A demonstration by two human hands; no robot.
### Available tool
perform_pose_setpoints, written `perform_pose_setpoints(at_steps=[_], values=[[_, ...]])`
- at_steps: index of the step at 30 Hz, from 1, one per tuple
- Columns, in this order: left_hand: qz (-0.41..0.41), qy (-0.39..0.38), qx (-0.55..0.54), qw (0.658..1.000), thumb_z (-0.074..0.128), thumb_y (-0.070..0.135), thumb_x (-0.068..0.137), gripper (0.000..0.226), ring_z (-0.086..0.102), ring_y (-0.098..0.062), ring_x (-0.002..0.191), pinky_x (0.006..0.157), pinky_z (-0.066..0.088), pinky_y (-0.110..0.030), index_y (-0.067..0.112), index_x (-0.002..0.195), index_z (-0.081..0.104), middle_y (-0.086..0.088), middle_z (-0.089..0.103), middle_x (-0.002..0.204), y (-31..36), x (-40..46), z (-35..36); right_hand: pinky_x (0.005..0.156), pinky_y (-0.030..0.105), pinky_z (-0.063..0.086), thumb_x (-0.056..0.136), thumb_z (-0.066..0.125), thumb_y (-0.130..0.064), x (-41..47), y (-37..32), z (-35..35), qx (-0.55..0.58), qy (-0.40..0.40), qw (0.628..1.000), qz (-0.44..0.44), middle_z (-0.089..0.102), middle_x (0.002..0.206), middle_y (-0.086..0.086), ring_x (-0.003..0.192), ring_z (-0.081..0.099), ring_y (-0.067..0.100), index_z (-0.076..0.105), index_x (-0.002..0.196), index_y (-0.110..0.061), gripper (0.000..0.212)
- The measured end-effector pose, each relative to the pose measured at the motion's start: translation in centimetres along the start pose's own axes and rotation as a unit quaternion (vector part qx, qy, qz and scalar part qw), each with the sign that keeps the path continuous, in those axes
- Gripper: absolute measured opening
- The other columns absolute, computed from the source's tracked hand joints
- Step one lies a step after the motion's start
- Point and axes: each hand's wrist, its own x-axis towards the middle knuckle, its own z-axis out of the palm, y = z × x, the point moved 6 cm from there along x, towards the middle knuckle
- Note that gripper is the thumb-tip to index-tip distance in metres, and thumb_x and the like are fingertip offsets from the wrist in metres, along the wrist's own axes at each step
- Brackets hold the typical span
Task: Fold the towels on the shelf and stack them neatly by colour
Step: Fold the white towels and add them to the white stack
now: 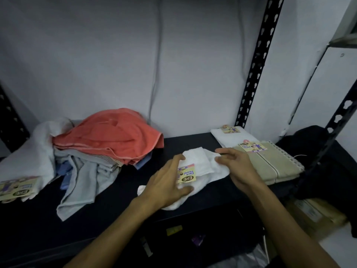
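Observation:
A white face towel (201, 161) with a paper label lies partly folded on the dark shelf (119, 200). My left hand (166, 182) lies on its near end, fingers spread, thumb against the lower edge. My right hand (237, 167) rests on its right side with fingers extended. To the right sit a folded beige towel stack (274, 167) and, behind it, a folded white towel (231, 138), both labelled. On the left is a loose heap: a coral towel (114, 136) on top, grey (83, 180) and blue cloths under it, a white towel (34, 151) at far left.
Black slotted shelf posts stand at the back right (257, 64) and the front right (340, 120). A dark cloth bundle (305, 142) sits right of the beige stack. A cable hangs down the back wall. Small items and a cardboard box (313, 211) lie below the shelf.

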Motion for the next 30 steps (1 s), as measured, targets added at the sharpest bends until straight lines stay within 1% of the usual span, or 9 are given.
perform_pose_setpoints(at_steps=[3, 6, 8, 12, 16, 19, 22, 25, 30], values=[[-0.031, 0.074, -0.115, 0.99, 0.076, 0.037, 0.085, 0.041, 0.064, -0.014, 0.089, 0.075, 0.05, -0.029, 0.026, 0.115, 0.05, 0.01, 0.064, 0.095, -2.1, 2.9, -0.7, 0.077, 0.032, 0.056, 0.086, 0.067, 0.008, 0.2, -0.8, -1.0, 0.05, 0.025, 0.998, 0.003, 0.075, 0.094, 0.016, 0.085, 0.072, 0.023, 0.072, 0.102, -0.002, 0.02], [-0.164, 0.138, -0.214, 0.953, 0.082, 0.036, 0.081, 0.046, 0.061, -0.018, 0.092, 0.076, 0.048, -0.027, 0.018, 0.111, 0.051, 0.008, 0.06, 0.096, -4.8, 6.6, -2.8, 0.072, 0.027, 0.057, 0.082, 0.07, 0.011, 0.5, -1.6, -2.2, 0.055, 0.057, 0.997, 0.001, 0.075, 0.087, 0.012, 0.079, 0.072, 0.02, 0.072, 0.098, 0.0, 0.019], [-0.191, 0.149, -0.18, 0.953, 0.083, 0.043, 0.078, 0.055, 0.061, -0.021, 0.095, 0.081, 0.048, -0.032, 0.018, 0.116, 0.05, 0.005, 0.061, 0.104, -5.8, 8.2, -4.0, 0.073, 0.029, 0.056, 0.08, 0.073, 0.01, 0.6, -1.7, -2.9, 0.039, 0.082, 0.996, -0.001, 0.074, 0.085, 0.009, 0.079, 0.071, 0.019, 0.072, 0.098, 0.0, 0.021], [-0.144, 0.211, -0.119, 0.959, 0.068, 0.047, 0.09, 0.037, 0.059, -0.025, 0.104, 0.089, 0.048, -0.039, 0.021, 0.108, 0.05, -0.001, 0.059, 0.112, -5.5, 6.2, -5.0, 0.076, 0.029, 0.054, 0.08, 0.075, 0.005, 0.7, -1.3, -3.6, -0.016, 0.102, 0.995, -0.005, 0.072, 0.091, 0.011, 0.083, 0.069, 0.021, 0.071, 0.1, -0.004, 0.022], [-0.16, 0.128, -0.056, 0.977, 0.066, 0.062, 0.085, 0.06, 0.052, -0.022, 0.118, 0.096, 0.048, -0.047, 0.021, 0.126, 0.051, 0.002, 0.051, 0.132, -5.1, 1.4, -2.8, 0.084, 0.036, 0.056, 0.082, 0.075, 0.001, 0.4, 0.3, -3.2, -0.069, 0.098, 0.993, -0.011, 0.073, 0.092, 0.013, 0.088, 0.07, 0.026, 0.072, 0.094, -0.01, 0.017], [-0.224, 0.092, -0.003, 0.97, 0.071, 0.047, 0.087, 0.065, 0.049, -0.028, 0.127, 0.096, 0.045, -0.043, 0.016, 0.138, 0.046, -0.006, 0.049, 0.139, -7.0, -1.9, -2.4, 0.084, 0.04, 0.058, 0.085, 0.073, -0.003, -0.4, 1.3, -2.4, -0.113, 0.102, 0.988, -0.025, 0.076, 0.087, 0.008, 0.088, 0.072, 0.025, 0.073, 0.084, -0.01, 0.008], [-0.269, 0.077, 0.084, 0.956, 0.064, 0.038, 0.093, 0.034, 0.059, -0.03, 0.109, 0.085, 0.051, -0.041, 0.013, 0.114, 0.059, -0.009, 0.061, 0.116, -8.6, -3.9, -3.1, 0.078, 0.03, 0.056, 0.086, 0.074, -0.005, -1.9, 1.3, -1.1, -0.133, 0.101, 0.984, -0.066, 0.075, 0.08, 0.001, 0.08, 0.07, 0.012, 0.073, 0.079, -0.01, 0.008], [-0.236, 0.085, -0.002, 0.968, 0.061, 0.028, 0.097, 0.015, 0.064, -0.02, 0.083, 0.069, 0.05, -0.034, 0.02, 0.084, 0.059, 0.001, 0.066, 0.086, -8.9, -4.5, -3.2, 0.072, 0.016, 0.051, 0.085, 0.077, -0.009, -3.5, 1.2, 0.6, -0.149, 0.084, 0.979, -0.112, 0.075, 0.083, -0.005, 0.078, 0.069, 0.003, 0.077, 0.081, -0.016, 0.008], [-0.181, 0.161, -0.245, 0.939, 0.06, 0.021, 0.101, 0.009, 0.068, -0.017, 0.055, 0.058, 0.051, -0.032, 0.014, 0.095, 0.062, -0.008, 0.071, 0.067, -6.1, -5.2, -4.6, 0.07, 0.014, 0.051, 0.086, 0.076, -0.01, -5.4, 0.6, 2.1, -0.115, 0.067, 0.984, -0.116, 0.076, 0.082, -0.007, 0.079, 0.07, 0.009, 0.078, 0.084, -0.026, 0.016]])
